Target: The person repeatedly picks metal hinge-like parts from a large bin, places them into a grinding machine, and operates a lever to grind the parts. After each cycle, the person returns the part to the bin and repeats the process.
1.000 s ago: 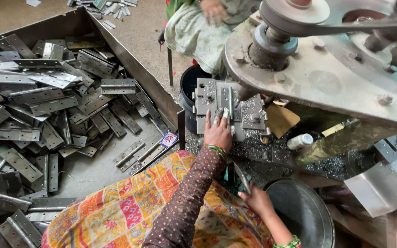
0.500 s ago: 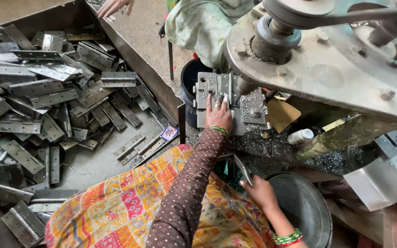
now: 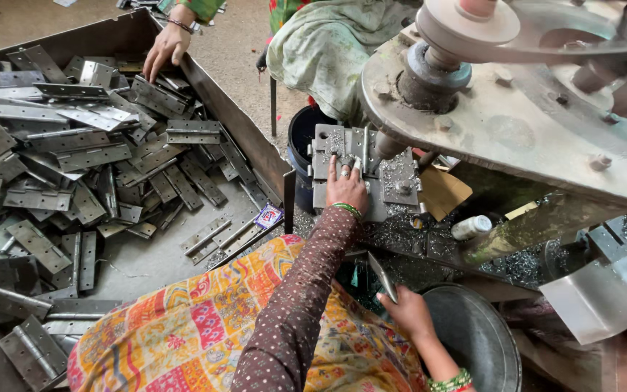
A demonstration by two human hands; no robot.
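Left hand [image 3: 345, 190] lies flat, fingers spread, pressing a grey steel hinge plate [image 3: 342, 149] into the grey metal fixture block [image 3: 393, 181] under the machine's big round steel plate [image 3: 502, 138]. No grip there, just palm and fingertips holding it down. Green bangle on that wrist.

Right hand [image 3: 409, 311] is closed on a second narrow grey metal hinge piece [image 3: 382, 277], held low and tilted, just above the rim of the round dark metal basin [image 3: 473, 341]. Hands are well apart.

Step in hand, as I read it: seating one hinge in the fixture beneath the spindle [image 3: 429, 69] while the other piece is kept off to the side. Can't tell whether that one is finished or waiting its turn.

Next move calls for: plate square against the fixture's stops, fingers off the block before anything comes down, and the right-hand piece either dropped in the basin or fed up to the fixture. Metal swarf [image 3: 400, 236] covers the bench around the block, so a chip under the plate could tilt it. Worth a check.

Around it: large open steel tray [image 3: 255, 156] to the left, heaped with loose grey hinges [image 3: 74, 160]. Another person's hand [image 3: 165, 47] reaches into its far corner, not the worker's own. Small white plastic bottle [image 3: 471, 227] lies on its side right of the fixture.
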